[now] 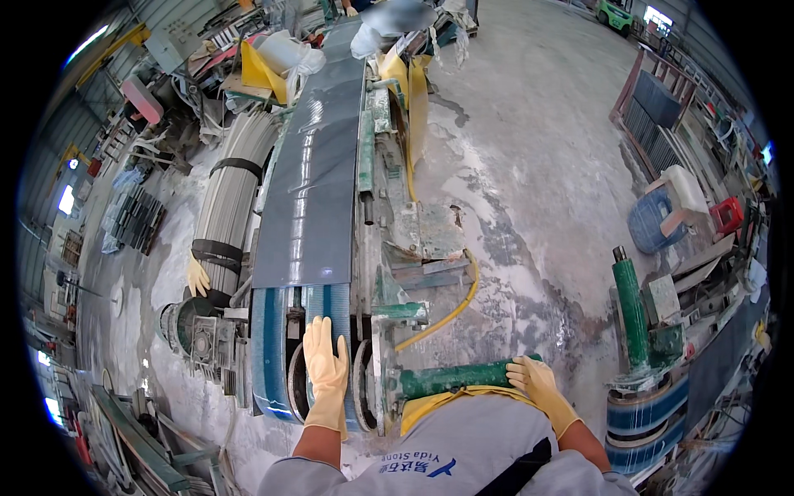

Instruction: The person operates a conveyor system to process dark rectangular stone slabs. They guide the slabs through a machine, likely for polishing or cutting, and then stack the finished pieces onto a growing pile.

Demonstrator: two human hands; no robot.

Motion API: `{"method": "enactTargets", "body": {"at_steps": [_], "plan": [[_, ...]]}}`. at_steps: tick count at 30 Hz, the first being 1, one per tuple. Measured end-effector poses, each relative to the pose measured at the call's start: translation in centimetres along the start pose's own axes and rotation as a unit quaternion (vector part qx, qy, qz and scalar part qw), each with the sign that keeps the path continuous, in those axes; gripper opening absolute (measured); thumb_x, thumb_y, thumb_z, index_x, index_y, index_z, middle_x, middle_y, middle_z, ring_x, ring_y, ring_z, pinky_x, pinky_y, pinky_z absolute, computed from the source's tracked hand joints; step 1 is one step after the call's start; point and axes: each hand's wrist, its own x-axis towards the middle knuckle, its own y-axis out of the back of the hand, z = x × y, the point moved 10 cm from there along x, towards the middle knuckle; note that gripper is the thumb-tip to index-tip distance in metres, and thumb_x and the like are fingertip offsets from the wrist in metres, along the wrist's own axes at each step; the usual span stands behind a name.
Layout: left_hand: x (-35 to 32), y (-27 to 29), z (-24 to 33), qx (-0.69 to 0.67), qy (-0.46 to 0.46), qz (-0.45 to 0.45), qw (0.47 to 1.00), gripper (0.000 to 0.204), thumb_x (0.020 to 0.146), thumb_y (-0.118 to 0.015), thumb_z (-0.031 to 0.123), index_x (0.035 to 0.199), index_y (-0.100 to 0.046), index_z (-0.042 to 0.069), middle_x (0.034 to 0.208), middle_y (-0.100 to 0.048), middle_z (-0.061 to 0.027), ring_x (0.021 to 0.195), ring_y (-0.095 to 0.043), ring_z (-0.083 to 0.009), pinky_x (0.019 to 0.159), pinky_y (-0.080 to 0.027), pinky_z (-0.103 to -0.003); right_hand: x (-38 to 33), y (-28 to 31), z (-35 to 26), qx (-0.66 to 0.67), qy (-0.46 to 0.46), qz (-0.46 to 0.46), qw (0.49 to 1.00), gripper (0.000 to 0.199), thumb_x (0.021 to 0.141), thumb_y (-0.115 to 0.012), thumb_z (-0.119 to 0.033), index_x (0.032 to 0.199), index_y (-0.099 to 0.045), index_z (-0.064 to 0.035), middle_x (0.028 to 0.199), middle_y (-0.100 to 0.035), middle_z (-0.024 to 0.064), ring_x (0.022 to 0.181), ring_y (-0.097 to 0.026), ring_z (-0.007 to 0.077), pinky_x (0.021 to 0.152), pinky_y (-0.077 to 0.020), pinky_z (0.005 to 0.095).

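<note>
Gray slab (318,215): on the blue belts (269,355), beyond the left hand (327,368); long axis near to far, one short edge facing near.
Left palm: nothing held, fingers extended together over the belts (contact unclear).
Right hand (533,380): at the green cylinder's (451,380) right end; whether clamped, cannot tell.
Belt step: apparently tending the slab.
Next move: probably calls for a flat palm at its near edge.

Your grey work shirt (496,426), on the near side of the green cylinder (463,378), carries blue print across its front; you have a row of Chinese characters (418,468), a row of Latin letters (404,456) close by, and an angular emblem (442,469) beside the characters.
</note>
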Motion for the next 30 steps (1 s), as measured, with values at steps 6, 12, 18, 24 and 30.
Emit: {"method": "enactTargets", "body": {"at_steps": [6,12,18,24,30], "plan": [[-0.5,0.4,0.1,0.009,-0.011,0.017,1.000,0.048,0.092,-0.066,0.013,0.136,-0.056,-0.002,0.143,-0.053,-0.0259,0.134,-0.046,-0.0471,0.115,-0.035,-0.052,0.8,0.8,0.8,-0.001,-0.005,-0.041,0.999,0.037,0.107,-0.048,-0.027,0.126,-0.059,0.0038,0.119,-0.069,0.0226,0.098,-0.072,0.0339,0.086,-0.0603,0.0426],[-1.0,0.5,0.1,0.010,-0.019,0.022,1.000,0.049,0.092,-0.066,0.013,0.138,-0.055,-0.002,0.144,-0.053,-0.0261,0.134,-0.046,-0.0476,0.116,-0.034,-0.052,1.0,1.0,1.1,-0.003,-0.014,-0.009,1.000,0.035,0.105,-0.053,-0.025,0.125,-0.059,0.0036,0.118,-0.070,0.0227,0.096,-0.072,0.0339,0.083,-0.0613,0.0432],[-1.2,0.7,0.4,0.007,-0.018,0.018,1.000,0.049,0.092,-0.066,0.012,0.138,-0.055,-0.002,0.144,-0.053,-0.0267,0.134,-0.046,-0.0480,0.116,-0.034,-0.052,0.9,0.9,0.9,-0.017,-0.009,0.012,1.000,0.035,0.104,-0.055,-0.025,0.124,-0.059,0.0030,0.117,-0.070,0.0216,0.094,-0.072,0.0328,0.081,-0.0620,0.0426],[-1.6,1.1,0.6,0.009,-0.020,0.021,1.000,0.050,0.091,-0.067,0.011,0.138,-0.056,-0.002,0.143,-0.053,-0.0275,0.133,-0.046,-0.0488,0.115,-0.035,-0.052,0.1,0.1,0.5,-0.013,-0.014,0.035,0.999,0.030,0.103,-0.059,-0.023,0.118,-0.066,0.0012,0.108,-0.074,0.0181,0.086,-0.075,0.0276,0.073,-0.0632,0.0354],[-2.0,1.3,0.6,0.004,-0.014,0.013,1.000,0.050,0.091,-0.066,0.011,0.138,-0.055,-0.003,0.143,-0.052,-0.0274,0.133,-0.046,-0.0487,0.116,-0.034,-0.052,0.2,0.4,0.8,-0.019,-0.015,0.041,0.999,0.030,0.103,-0.058,-0.024,0.119,-0.066,0.0009,0.108,-0.074,0.0179,0.087,-0.074,0.0276,0.074,-0.0630,0.0359]]}}
